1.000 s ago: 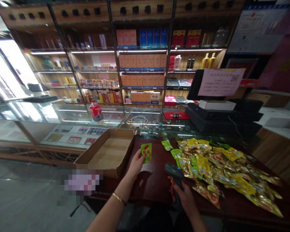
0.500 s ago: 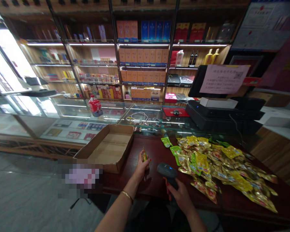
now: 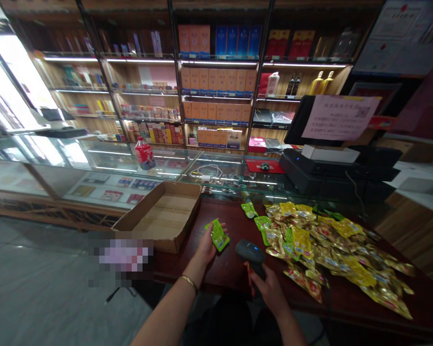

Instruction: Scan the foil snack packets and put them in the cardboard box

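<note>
My left hand (image 3: 206,244) holds a small green snack packet (image 3: 219,236), its broad printed side turned up, above the dark red tabletop (image 3: 222,276). In my right hand (image 3: 266,284) is a dark barcode scanner (image 3: 251,254), gripped by its handle, with a small blue light on top and its head pointing left toward the packet. Right of the scanner lies a heap of gold and yellow snack packets (image 3: 324,250), mixed with some green ones. Two green packets lie at the heap's left edge, one of them a loose green packet (image 3: 249,209) apart from the rest.
An open shallow cardboard box (image 3: 176,244) sits left of my hands. Behind are a glass display counter (image 3: 173,166), a red bottle (image 3: 144,154), a red mouse pad (image 3: 254,166) and a black monitor (image 3: 294,122) with a paper on it. Stocked shelves line the wall.
The green packet in my left hand has turned from nearly edge-on to showing its flat side, and my fingers have opened out behind it. The scanner stays almost in place.
</note>
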A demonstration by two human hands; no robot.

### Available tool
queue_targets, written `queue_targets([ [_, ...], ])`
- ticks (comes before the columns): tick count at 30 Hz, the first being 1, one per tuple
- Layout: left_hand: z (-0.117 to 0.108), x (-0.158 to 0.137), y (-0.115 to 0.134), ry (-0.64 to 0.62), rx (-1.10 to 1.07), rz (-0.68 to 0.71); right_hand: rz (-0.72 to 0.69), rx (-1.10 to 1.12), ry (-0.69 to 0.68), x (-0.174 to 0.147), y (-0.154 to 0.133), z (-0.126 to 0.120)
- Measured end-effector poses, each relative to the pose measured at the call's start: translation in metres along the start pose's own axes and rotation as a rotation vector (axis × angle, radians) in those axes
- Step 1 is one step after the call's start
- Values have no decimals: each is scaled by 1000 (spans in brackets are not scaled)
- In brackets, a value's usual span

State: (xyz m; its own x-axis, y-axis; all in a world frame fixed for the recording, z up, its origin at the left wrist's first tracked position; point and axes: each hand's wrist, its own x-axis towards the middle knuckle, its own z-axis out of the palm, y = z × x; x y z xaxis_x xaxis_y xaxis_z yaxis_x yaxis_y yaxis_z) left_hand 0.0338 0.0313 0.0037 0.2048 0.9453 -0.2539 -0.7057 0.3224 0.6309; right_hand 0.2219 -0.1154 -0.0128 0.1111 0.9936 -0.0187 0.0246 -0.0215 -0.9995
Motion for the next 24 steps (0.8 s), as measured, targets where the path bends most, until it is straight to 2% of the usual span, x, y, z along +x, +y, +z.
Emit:
queue_targets([
  [14, -6, 12, 0, 54, -158, -12, -63, -112, -43, -1, 4, -1],
  [20, -7, 4, 11, 42, -135, -22, -51, -50, -38, 1, 8, -2],
  [24, -8, 2, 10, 56, -140, 46, -56, 82, -4, 2, 8, -2],
])
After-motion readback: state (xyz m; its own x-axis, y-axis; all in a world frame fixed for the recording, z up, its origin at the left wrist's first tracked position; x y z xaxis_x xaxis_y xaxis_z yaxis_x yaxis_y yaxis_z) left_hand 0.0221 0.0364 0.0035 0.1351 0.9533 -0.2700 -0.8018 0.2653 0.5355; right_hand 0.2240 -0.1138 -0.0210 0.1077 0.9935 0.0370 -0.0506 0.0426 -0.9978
